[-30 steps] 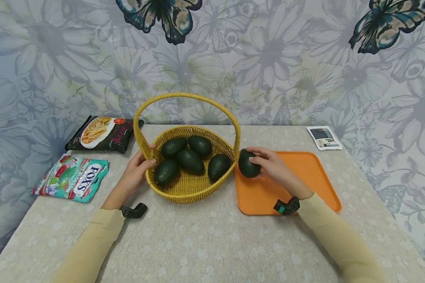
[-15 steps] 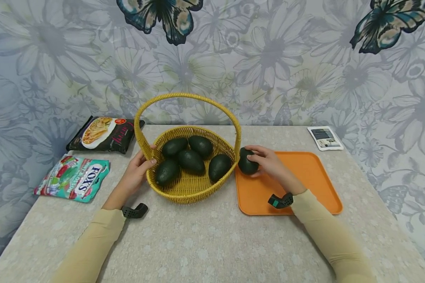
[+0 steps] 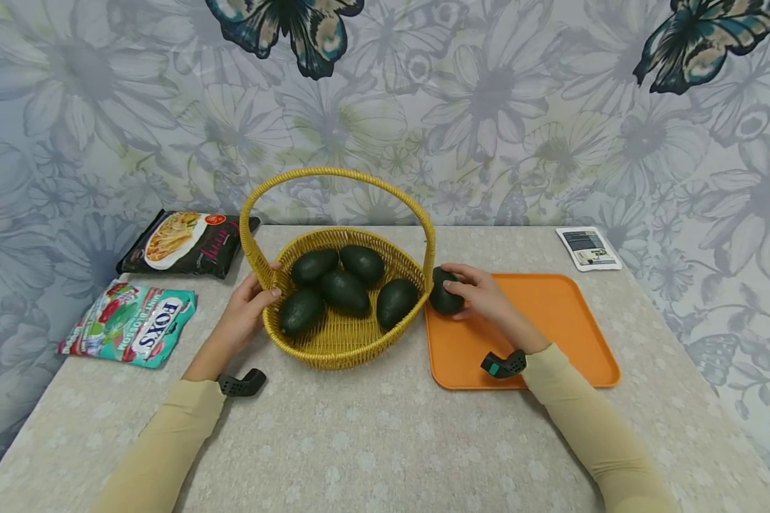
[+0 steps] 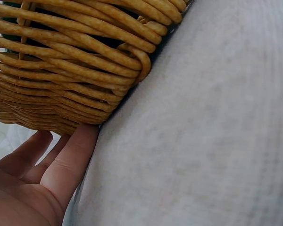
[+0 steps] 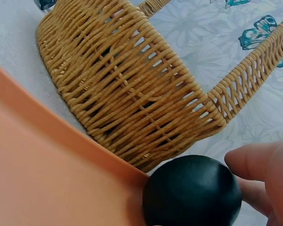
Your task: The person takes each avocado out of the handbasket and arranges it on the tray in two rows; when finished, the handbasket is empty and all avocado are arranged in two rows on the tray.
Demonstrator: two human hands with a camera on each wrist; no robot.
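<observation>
A yellow wicker basket (image 3: 334, 354) with a tall hooped handle stands mid-table, and several dark green avocados (image 3: 345, 293) lie inside it. At its left side my left hand (image 3: 242, 313) grips the rim, thumb over the edge; in the left wrist view the fingers (image 4: 68, 162) press against the outer weave. My right hand (image 3: 485, 296) holds another dark avocado (image 3: 445, 293) between thumb and fingers. That avocado is at the left back corner of an orange tray (image 3: 539, 335), close to the basket's right side. The right wrist view shows its rounded end (image 5: 193, 193) beside the tray rim.
On the left lie a black food packet (image 3: 186, 244) and a teal FOX'S sweets bag (image 3: 131, 322). A small white packet (image 3: 588, 249) lies at the back right. A patterned wall (image 3: 488, 142) rises behind the table's back edge.
My right hand has moved a little left with the avocado, bringing it closer to the basket. The left hand keeps its place on the rim.
</observation>
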